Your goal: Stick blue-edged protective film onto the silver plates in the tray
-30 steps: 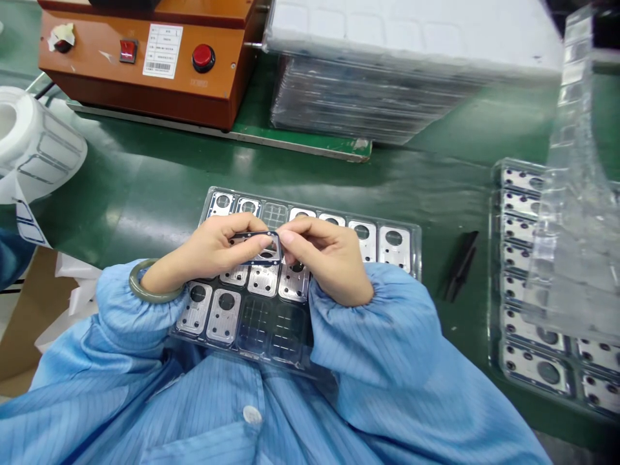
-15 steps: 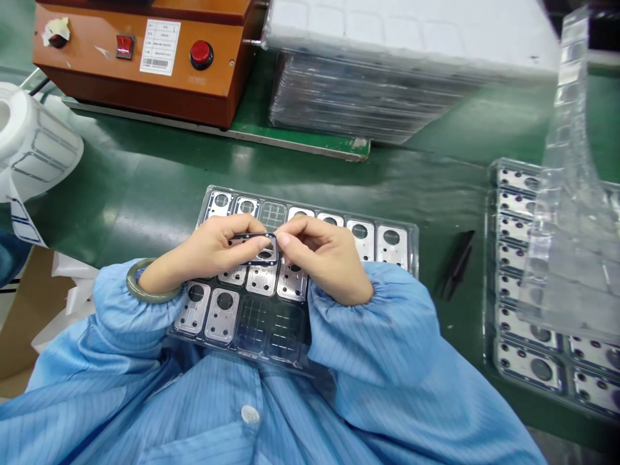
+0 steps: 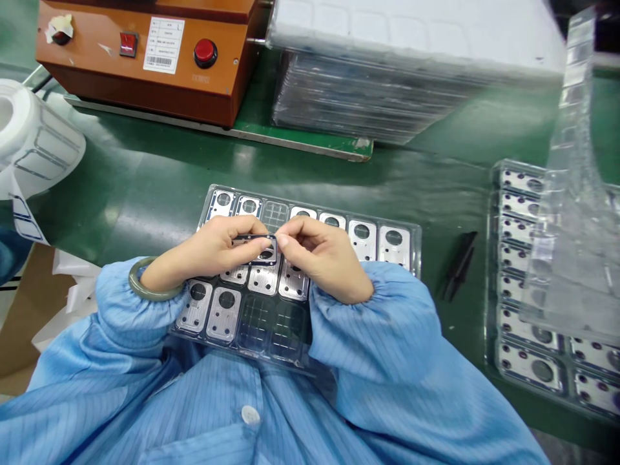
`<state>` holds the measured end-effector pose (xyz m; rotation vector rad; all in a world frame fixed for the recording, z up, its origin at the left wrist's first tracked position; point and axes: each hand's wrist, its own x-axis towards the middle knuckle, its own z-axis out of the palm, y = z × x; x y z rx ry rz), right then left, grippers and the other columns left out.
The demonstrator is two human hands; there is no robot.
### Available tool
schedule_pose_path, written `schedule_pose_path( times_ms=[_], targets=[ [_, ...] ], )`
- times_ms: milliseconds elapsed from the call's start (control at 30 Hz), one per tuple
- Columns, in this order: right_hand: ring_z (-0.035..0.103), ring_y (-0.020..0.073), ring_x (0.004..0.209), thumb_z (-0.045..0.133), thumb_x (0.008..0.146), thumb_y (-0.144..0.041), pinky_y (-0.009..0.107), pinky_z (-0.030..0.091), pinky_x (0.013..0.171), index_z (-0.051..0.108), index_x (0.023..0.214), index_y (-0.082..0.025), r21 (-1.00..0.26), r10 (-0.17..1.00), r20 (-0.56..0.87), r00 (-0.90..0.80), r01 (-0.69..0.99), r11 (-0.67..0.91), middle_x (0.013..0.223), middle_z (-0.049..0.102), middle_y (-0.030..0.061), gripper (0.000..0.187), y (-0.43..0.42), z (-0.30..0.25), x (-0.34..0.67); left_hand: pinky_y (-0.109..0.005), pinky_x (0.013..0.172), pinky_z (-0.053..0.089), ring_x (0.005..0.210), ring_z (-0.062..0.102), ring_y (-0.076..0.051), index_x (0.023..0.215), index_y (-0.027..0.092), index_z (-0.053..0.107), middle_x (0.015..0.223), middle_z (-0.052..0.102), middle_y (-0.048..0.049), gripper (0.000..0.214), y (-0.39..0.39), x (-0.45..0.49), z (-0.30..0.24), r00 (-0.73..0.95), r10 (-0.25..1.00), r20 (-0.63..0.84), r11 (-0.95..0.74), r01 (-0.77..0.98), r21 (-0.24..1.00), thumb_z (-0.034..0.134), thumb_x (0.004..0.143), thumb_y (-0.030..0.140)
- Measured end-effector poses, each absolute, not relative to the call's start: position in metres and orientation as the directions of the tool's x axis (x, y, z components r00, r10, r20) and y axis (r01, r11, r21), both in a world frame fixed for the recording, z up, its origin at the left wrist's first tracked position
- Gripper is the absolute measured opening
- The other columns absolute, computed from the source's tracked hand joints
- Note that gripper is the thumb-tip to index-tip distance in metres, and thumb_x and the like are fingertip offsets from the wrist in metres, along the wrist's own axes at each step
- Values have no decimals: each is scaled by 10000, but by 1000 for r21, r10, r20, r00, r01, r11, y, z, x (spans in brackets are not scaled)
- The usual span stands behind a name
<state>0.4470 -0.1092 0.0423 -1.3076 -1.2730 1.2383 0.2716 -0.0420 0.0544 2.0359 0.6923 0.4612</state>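
Right now, our left hand (image 3: pixel 206 248) and right hand (image 3: pixel 324 258) nearly closed, both pinching a thin dark frame (image 3: pixel 254 238) between them, just above a plastic tray (image 3: pixel 415 255) of metal plates (image 3: pixel 224 314), black tweezers (image 3: pixel 459 266) lying beside it on the worktop (image 3: pixel 145 194)

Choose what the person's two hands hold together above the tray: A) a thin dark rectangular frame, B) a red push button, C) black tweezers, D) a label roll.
A: the left hand and right hand both hold the thin dark rectangular frame by its edges, above the plastic tray.
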Motion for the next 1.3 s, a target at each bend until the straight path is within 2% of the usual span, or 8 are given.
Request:
schedule_pose_path(
  times_ms=[233,567,733,967,1300],
  targets=[
    [470,41,540,611,794,-290,171,377,472,594,737,-126,-994,998,-53,-23,99,-50,637,551,-5,175,-110,46,447,-145,564,389,601,491,-39,777,125,601,680,591,8,169,-42,272,56,769,635,70,-432,278,858,540,843,268],
    [494,42,509,592,813,-304,180,387,462,613,746,-126,-999,998,-42,-41,24,-41,668,589,8,191,-111,48,449,-157,557,398,595,497,-46,779,124,608,689,606,-6,162,-42,272,58,765,642,57,-403,273,874,544,836,262],
    [487,37,516,613,807,-297,173,383,467,610,735,-127,-999,998,-36,-43,23,-35,657,580,2,185,-111,48,448,-154,548,388,592,490,-44,785,126,610,688,601,-4,163,-42,272,58,766,640,57,-402,271,875,546,837,266],
    [478,43,532,612,792,-279,172,382,467,599,740,-128,-993,998,-57,-27,102,-54,633,563,-4,160,-109,48,446,-153,567,393,595,483,-42,792,129,611,693,596,3,173,-42,272,55,771,635,45,-413,290,863,539,842,277],
    [480,43,529,609,803,-327,179,374,466,600,730,-127,-997,998,-58,-26,49,-57,658,573,6,214,-110,48,447,-152,548,380,587,478,-43,776,125,599,672,587,5,158,-41,272,56,759,646,84,-434,275,858,543,835,260]
  ],
)
